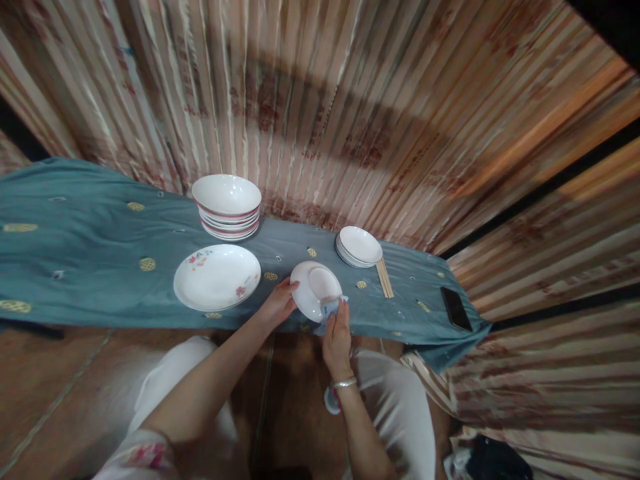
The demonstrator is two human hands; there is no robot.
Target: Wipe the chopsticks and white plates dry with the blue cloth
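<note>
A small white dish (304, 287) is tilted above the front of the table, a round ring showing on the side facing me. My left hand (280, 303) grips its left rim between thumb and fingers. At its lower right edge, my right hand (338, 337) presses a light blue cloth (330, 308) against the dish; part of the cloth is hidden by the fingers. A white oval plate (218, 277) with a flower pattern lies to the left of my left hand. To the right, a stack of small white dishes (359, 247) stands beside several wooden chopsticks (385, 279).
Red-rimmed white bowls (227, 207) are stacked at the back left. A dark phone (455, 309) lies near the right end of the narrow table, which has a green-blue tablecloth (100, 247). A patterned curtain (300, 100) hangs right behind it.
</note>
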